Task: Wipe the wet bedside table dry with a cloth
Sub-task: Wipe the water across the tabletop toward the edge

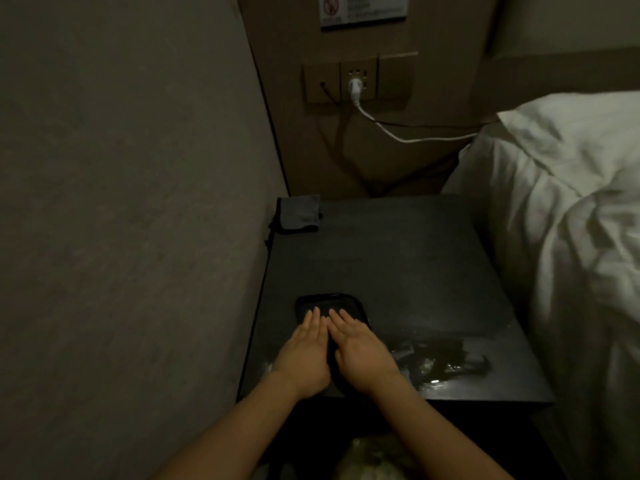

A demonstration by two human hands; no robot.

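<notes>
The bedside table [398, 258] is dark, with a flat matte top. A shiny patch of water [446, 358] lies along its front right part. A black cloth [332, 304] lies flat near the front left, its far edge rounded. My left hand [301, 358] and my right hand [360, 355] rest side by side on it, palms down and fingers stretched forward, pressing it onto the table. The hands cover the near half of the cloth. The water begins just right of my right hand.
A folded grey cloth [299, 214] lies in the table's back left corner. A wall [138, 202] runs close along the left side. A bed with white bedding [571, 220] borders the right. A white plug [355, 86] and its cable hang above the table.
</notes>
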